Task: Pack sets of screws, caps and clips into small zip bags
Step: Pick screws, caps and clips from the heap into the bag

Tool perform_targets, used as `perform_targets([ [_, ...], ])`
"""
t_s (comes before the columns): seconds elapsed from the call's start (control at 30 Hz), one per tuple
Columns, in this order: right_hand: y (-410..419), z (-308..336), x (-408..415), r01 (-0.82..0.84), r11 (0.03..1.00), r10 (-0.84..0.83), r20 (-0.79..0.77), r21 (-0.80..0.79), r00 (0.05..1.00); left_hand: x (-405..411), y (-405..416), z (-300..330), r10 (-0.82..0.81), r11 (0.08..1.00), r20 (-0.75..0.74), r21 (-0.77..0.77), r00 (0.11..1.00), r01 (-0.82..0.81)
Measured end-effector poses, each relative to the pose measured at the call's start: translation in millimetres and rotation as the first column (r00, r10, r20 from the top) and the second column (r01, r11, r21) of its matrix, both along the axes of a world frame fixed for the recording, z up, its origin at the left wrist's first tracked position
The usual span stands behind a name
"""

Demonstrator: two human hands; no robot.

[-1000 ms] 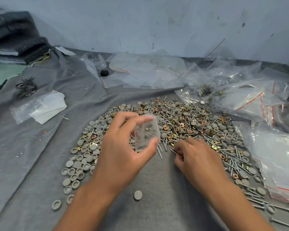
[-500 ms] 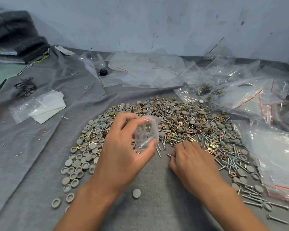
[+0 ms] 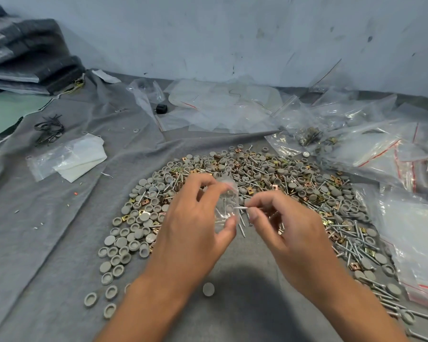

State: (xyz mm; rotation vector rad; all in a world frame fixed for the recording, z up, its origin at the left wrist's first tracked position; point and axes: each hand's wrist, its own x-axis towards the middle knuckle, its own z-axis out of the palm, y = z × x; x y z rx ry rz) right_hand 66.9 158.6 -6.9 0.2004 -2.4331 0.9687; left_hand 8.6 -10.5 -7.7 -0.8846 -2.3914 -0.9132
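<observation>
I hold the small clear plastic zip bag (image 3: 226, 206) up at the middle of the view, above the near edge of the pile of grey round caps, brass-coloured clips and long steel screws (image 3: 257, 183). My left hand (image 3: 193, 228) has its thumb and fingers curled round the bag. At 3 o'clock of it, my right hand (image 3: 282, 223) pinches one thin silver screw (image 3: 241, 208), tip at the bag's mouth. The mouth looks narrow and limp; the point could catch the film and slip back onto the grey cloth worktop (image 3: 59, 243).
</observation>
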Motion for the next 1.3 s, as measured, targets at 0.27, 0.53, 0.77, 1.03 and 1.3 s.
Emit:
perform_targets([
  [0.27, 0, -3, -3, 0.085, 0.936, -0.016, -0.199, 0.341, 0.98, 5, 10, 0, -0.057, 0.998, -0.022, -0.04, 0.998, 0.056],
  [0.53, -4, -3, -6, 0.073, 0.978, -0.039, -0.168, 0.198, 0.985, 6, 10, 1, -0.014, 0.998, -0.008, -0.059, 1.0, 0.014],
  [0.77, 36, -12, -13, 0.242, 0.963, -0.262, 0.199, 0.12, 0.944, -7, -4, 8, 0.065, 0.988, 0.095, 0.136, 0.993, -0.077],
  [1.03, 7, -40, -24, 0.278, 0.859, -0.443, 0.352, 0.43, 0.825, -6, -4, 6, 0.073, 0.989, 0.092, 0.119, 0.993, -0.084],
  [1.3, -7, -39, -18, 0.251, 0.843, -0.45, 0.368, 0.477, 0.814, -7, -5, 5, 0.066, 0.989, 0.095, 0.123, 0.993, -0.077],
])
